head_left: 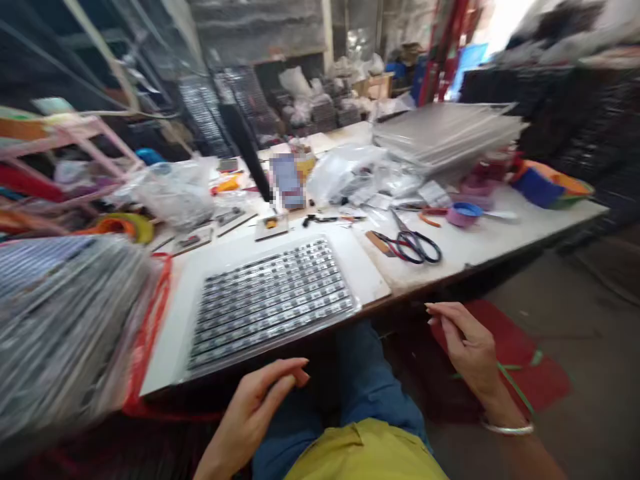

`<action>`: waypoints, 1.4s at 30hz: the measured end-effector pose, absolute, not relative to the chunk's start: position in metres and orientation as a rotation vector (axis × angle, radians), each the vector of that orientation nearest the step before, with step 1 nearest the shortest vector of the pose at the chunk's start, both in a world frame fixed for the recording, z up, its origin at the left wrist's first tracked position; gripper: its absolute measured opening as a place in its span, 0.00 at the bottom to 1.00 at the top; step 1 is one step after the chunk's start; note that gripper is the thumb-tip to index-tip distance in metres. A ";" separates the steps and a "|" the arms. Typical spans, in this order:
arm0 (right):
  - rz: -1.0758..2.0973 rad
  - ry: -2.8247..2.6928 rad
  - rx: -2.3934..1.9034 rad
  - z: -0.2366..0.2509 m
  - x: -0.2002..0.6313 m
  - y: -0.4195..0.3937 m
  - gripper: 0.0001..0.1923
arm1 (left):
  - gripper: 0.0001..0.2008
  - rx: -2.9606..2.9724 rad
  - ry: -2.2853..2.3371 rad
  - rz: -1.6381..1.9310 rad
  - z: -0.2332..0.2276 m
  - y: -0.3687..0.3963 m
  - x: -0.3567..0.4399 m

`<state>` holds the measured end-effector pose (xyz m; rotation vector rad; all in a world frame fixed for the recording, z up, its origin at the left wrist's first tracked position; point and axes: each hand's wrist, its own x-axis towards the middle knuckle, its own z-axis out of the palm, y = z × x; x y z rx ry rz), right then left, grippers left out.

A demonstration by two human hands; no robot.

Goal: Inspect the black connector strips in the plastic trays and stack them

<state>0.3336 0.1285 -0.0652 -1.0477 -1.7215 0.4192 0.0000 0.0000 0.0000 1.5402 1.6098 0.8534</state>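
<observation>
Tray (pixel 345 279): clear, shallow, rectangular, its rim showing as a pale margin down the right end. Inside, close parallel rows of small grey-and-black pieces (pixel 273 300), pale glints between dark strips. It lies on a white board (pixel 367 283) at the table's near edge, turned slightly askew.

Hard to make out: what the pieces are (too small, and smeared toward the tray's left end). The stack (pixel 75 333) at far left is blurred and cut by the frame. A slim upright thing (pixel 289 180) at the back is partly pixelated.

Left hand (pixel 255 403) is just below the tray's near edge, apart from it, fingers bent and thumb drawn close beneath the forefinger. Right hand (pixel 470 347) is off the table's edge, well to the right of the tray and below the scissors (pixel 420 247); fingers loosely curled, thumb tucked near them. Cannot tell whether either set of fingertips pinches something small. The tray lies beyond the left fingertips, untouched by both hands.
</observation>
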 end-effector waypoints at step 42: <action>0.183 -2.918 -0.475 -0.005 0.036 0.256 0.35 | 0.17 2.072 2.297 -0.027 0.017 0.149 -0.228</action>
